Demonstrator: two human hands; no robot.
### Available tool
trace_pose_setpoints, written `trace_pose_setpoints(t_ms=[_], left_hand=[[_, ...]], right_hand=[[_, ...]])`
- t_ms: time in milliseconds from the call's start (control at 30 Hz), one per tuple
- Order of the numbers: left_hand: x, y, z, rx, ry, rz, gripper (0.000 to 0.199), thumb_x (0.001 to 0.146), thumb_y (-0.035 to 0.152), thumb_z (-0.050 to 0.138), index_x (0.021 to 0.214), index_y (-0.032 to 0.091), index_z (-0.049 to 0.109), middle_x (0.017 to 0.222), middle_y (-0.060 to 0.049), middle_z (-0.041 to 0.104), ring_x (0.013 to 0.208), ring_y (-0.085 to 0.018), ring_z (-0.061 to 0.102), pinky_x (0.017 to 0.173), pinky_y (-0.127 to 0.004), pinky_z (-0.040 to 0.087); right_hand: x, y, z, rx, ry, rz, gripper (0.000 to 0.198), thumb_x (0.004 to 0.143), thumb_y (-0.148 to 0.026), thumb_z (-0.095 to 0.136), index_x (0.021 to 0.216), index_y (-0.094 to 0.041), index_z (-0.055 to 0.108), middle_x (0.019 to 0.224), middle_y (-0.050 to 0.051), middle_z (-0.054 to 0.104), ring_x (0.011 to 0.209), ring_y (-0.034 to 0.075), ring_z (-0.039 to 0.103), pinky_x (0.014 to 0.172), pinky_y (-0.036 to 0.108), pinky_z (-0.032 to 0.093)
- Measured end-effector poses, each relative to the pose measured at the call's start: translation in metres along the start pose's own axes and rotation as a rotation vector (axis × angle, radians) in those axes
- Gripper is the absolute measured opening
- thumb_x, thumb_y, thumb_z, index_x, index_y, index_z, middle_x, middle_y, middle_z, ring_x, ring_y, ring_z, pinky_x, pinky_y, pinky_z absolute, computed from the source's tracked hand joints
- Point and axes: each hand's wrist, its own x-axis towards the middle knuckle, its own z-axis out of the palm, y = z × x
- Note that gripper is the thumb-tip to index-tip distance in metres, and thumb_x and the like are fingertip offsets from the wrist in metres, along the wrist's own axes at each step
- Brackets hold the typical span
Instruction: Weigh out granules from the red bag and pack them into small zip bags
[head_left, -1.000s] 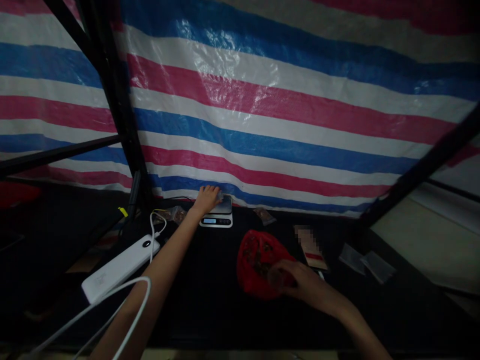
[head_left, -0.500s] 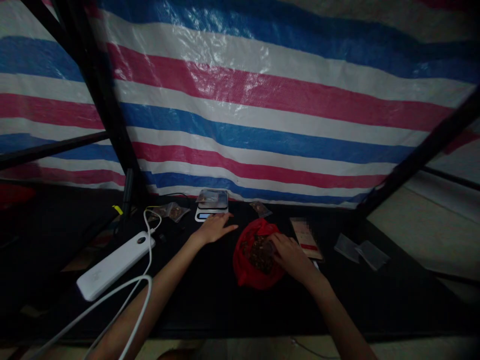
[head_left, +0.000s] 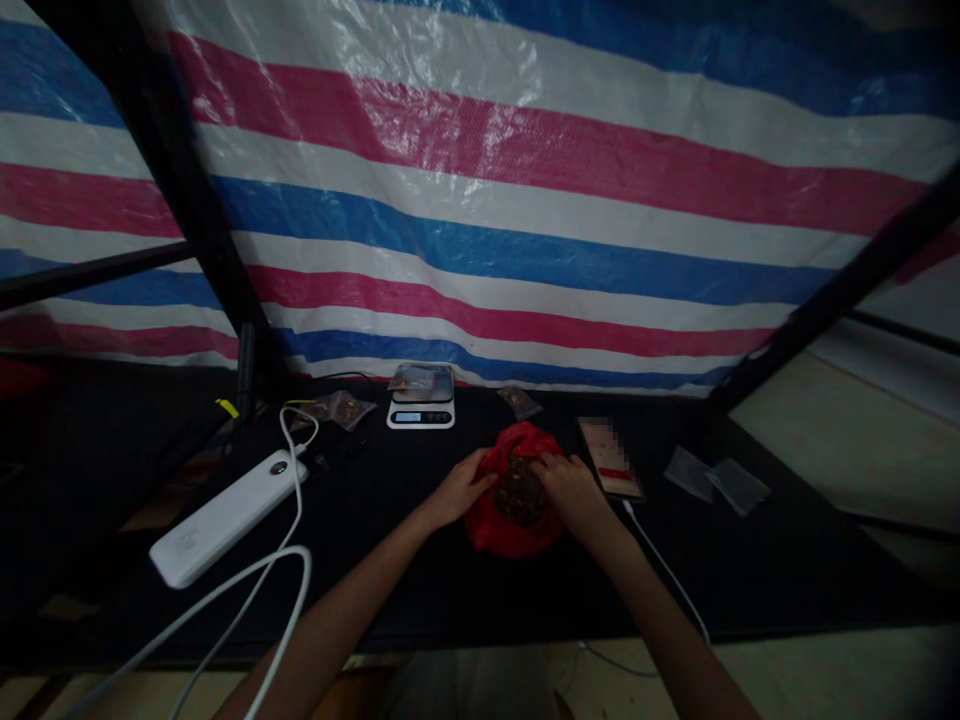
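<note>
A red plastic bag (head_left: 510, 537) stands with its mouth gaping on the black table, holding loose brown bits (head_left: 523, 492) that look like dried plant pieces. At the bag's left rim, my left hand (head_left: 459, 490) has its thumb and fingers closed on the red plastic. My right hand (head_left: 574, 492) reaches over the right rim, its fingers curled down at the brown bits; what lies under the fingertips is hidden. Behind the bag is a white digital scale (head_left: 421, 414) with a small clear bag (head_left: 411, 378) on its plate.
Small clear bags of brown bits lie left of the scale (head_left: 349, 410) and behind the red bag (head_left: 519, 402). A phone (head_left: 611, 460) and clear bags (head_left: 739, 485) are at right. A white power bank (head_left: 225, 515) with a looping cable (head_left: 300, 570) lies left. Striped sheeting (head_left: 480, 200) hangs behind.
My left hand has moved from in front of the scale to the red bag's left rim, uncovering the scale's display. My right hand stays at the bag. The bag's mouth looks narrower.
</note>
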Motion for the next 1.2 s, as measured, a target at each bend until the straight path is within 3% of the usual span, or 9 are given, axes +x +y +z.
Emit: trace_pose_setpoints(t_ms=[267,500,767,900,1033,1200], left_hand=[[-0.002,-0.003,0.023,-0.227,0.318,-0.134,0.022,0.078,0.021,0.041,0.092,0.02,0.058,0.081,-0.002,0.064,0.077,-0.015,0.059,0.071,-0.024,0.043],[-0.005,-0.008,0.047,-0.604,0.501,-0.199,0.014,0.071,0.024,0.051,0.078,0.017,0.06,0.073,0.0,0.062,0.069,-0.013,0.056,0.065,-0.022,0.041],[0.004,0.017,0.066,-1.046,0.673,-0.186,0.017,0.062,0.026,0.061,0.076,0.016,0.058,0.07,0.001,0.06,0.064,-0.011,0.055,0.063,-0.021,0.041],[0.011,0.03,0.068,-1.149,0.769,-0.207,0.019,0.062,0.026,0.06,0.079,0.017,0.057,0.073,0.001,0.062,0.065,-0.012,0.057,0.065,-0.023,0.042],[0.013,0.038,0.071,-1.131,0.791,-0.209,0.019,0.065,0.026,0.056,0.082,0.018,0.057,0.076,0.0,0.063,0.068,-0.013,0.059,0.068,-0.025,0.044],[0.008,0.044,0.074,-1.075,0.778,-0.269,0.019,0.068,0.026,0.051,0.084,0.017,0.056,0.078,-0.001,0.064,0.071,-0.015,0.06,0.071,-0.028,0.045]], right_hand=[[-0.003,-0.011,-0.005,0.026,-0.003,-0.02,0.027,0.079,-0.008,0.042,0.098,-0.021,0.056,0.099,0.009,0.06,0.081,0.021,0.058,0.075,0.035,0.034],[-0.009,-0.016,0.002,0.173,0.017,-0.055,0.029,0.073,-0.014,0.057,0.101,-0.022,0.055,0.098,0.006,0.061,0.086,0.02,0.058,0.078,0.033,0.036],[-0.017,-0.015,0.01,0.318,0.042,-0.021,0.031,0.073,-0.018,0.058,0.103,-0.023,0.053,0.1,0.005,0.062,0.089,0.02,0.057,0.08,0.034,0.031],[-0.021,-0.015,0.007,0.382,0.044,0.02,0.031,0.074,-0.017,0.054,0.105,-0.022,0.053,0.1,0.006,0.062,0.092,0.019,0.056,0.077,0.032,0.029],[-0.023,-0.014,0.013,0.583,0.072,0.075,0.033,0.073,-0.011,0.048,0.104,-0.023,0.054,0.1,0.004,0.064,0.091,0.017,0.057,0.078,0.032,0.032],[-0.023,-0.009,0.037,1.025,0.076,0.113,0.031,0.071,-0.016,0.053,0.102,-0.02,0.055,0.092,0.003,0.067,0.084,0.017,0.061,0.077,0.032,0.042]])
